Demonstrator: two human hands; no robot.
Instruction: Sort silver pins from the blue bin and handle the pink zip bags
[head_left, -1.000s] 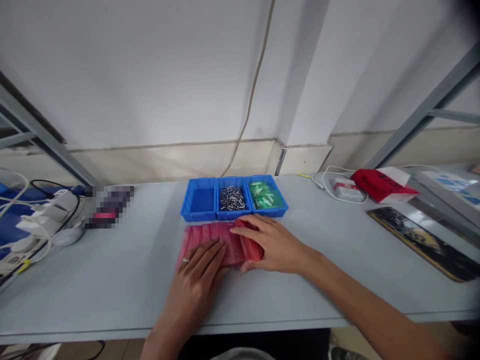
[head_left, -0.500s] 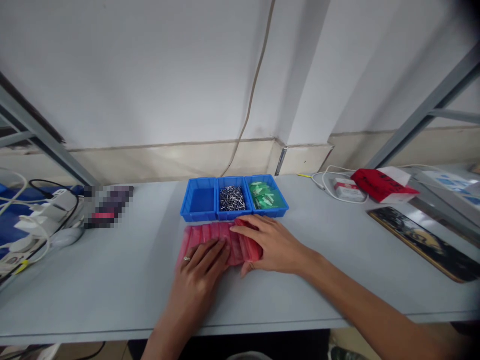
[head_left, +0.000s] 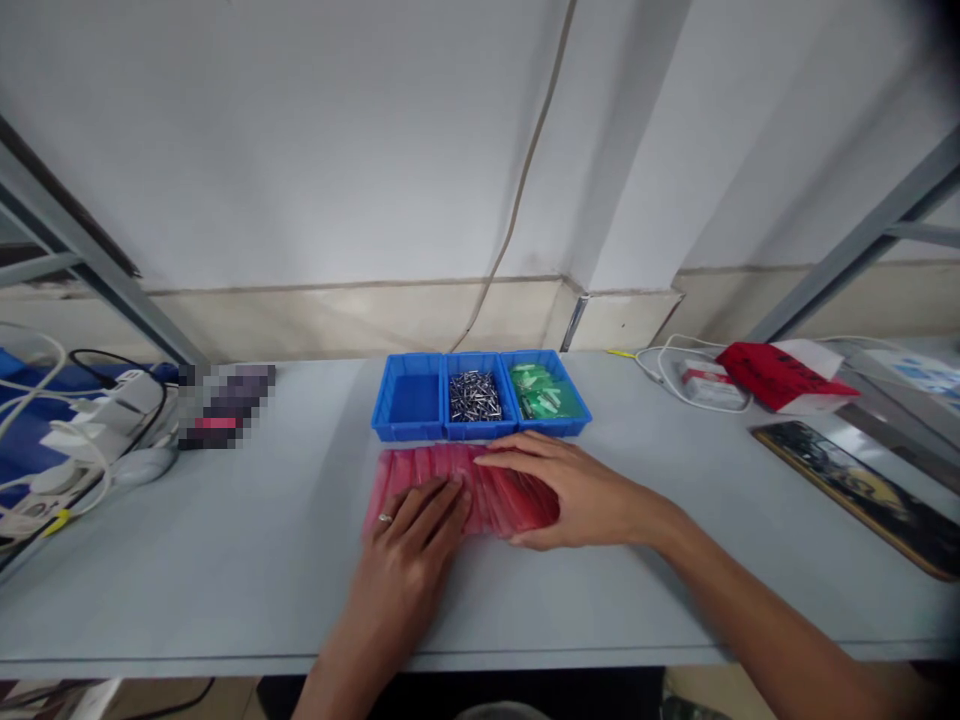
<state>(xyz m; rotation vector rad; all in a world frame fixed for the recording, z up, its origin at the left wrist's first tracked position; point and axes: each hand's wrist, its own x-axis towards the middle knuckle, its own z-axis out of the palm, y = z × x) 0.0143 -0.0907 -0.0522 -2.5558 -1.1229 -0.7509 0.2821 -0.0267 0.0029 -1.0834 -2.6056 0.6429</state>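
A fanned row of red plastic bags [head_left: 420, 470] lies flat on the grey table [head_left: 225, 540], just in front of three joined blue bins [head_left: 480, 432]. My left hand [head_left: 409, 550] rests palm down on the row's left half, fingers stretched out, a ring on one finger. My right hand [head_left: 574, 490] lies over the row's right end, fingers flat on top and thumb at the near edge. The left bin [head_left: 416, 400] holds nothing, the middle bin holds small metal pins [head_left: 474, 394], the right one green parts [head_left: 544, 395].
A white power strip with cables [head_left: 90, 430] and a pixelated object [head_left: 225, 405] sit at the left. At the right lie a white cable [head_left: 667, 375], a red-and-white box [head_left: 780, 375] and a dark printed board [head_left: 862, 495]. Grey shelf struts rise on both sides.
My right hand has slid to the right along the red bags, spreading the row wider. The left hand has stayed pressed on the left part. The view has shifted slightly.
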